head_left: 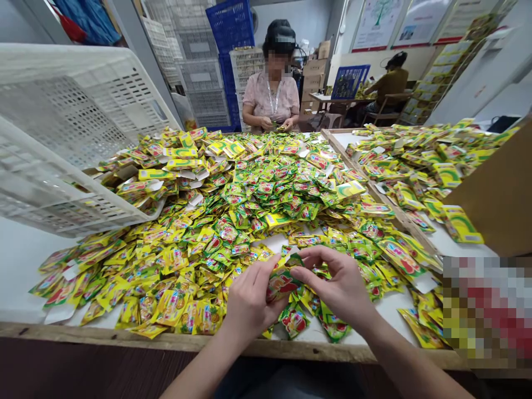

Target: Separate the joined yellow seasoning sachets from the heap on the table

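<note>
My left hand point(251, 296) is closed around a small yellow and green printed carton point(281, 284), held upright above the front of the table. At the carton's open top, my right hand point(341, 282) pinches a small green sachet point(294, 259) between thumb and fingers. The sachet looks partly inside the carton, though fingers hide some of it. Just beneath my hands lie green sachets point(293, 320) with red fruit prints. Yellow sachets point(174, 305) spread out to the left, and a heap of green sachets point(266, 183) rises beyond.
A white plastic crate point(124, 208) lies tipped at left, with cartons spilling from it. A wooden divider point(374, 191) runs along the right, with more cartons point(449, 172) past it and a brown cardboard panel point(494, 191). Across the table sits a co-worker point(272, 91) handling small packets.
</note>
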A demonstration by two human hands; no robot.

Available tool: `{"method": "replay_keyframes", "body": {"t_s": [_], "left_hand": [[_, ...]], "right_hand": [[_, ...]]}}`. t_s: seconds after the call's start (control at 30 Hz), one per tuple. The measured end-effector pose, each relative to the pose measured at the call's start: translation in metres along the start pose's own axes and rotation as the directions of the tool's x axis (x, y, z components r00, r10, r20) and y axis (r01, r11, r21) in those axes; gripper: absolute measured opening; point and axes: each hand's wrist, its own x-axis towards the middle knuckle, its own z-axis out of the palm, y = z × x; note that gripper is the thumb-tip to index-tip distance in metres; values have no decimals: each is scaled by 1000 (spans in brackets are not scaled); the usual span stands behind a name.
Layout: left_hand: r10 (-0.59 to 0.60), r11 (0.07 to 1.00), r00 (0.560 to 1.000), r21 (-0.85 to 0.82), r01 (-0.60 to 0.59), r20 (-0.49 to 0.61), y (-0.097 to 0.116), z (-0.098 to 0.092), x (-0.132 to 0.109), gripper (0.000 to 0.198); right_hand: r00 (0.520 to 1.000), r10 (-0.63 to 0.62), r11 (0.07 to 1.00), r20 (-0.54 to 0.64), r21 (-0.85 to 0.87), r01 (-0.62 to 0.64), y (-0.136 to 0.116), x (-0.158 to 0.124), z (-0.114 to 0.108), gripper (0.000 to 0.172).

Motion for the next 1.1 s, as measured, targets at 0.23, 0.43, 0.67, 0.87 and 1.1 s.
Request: {"method": "replay_keyframes", "body": {"t_s": [0.23,0.43,0.67,0.87,1.1], "left_hand": [[-106,989,994,-101,107,16,7,4,0,47],[-8,996,999,-87,12,52,2,4,3,47],[-405,654,862,-562,506,305,10,1,0,55],[-473,647,853,-569,507,222,17,7,-9,28],[-677,497,732,-682,537,83,33,15,-26,34]], "right_hand": [[934,-341,895,-109,-340,287,10,-23,17,12],[983,115,991,143,-87,-103,10,-25,18,26],[889,382,734,253,502,-458,6,-18,14,34],[826,360,690,433,473,-549,12,-26,16,31],[963,247,960,-110,161,-228,26,-40,17,62]]}}
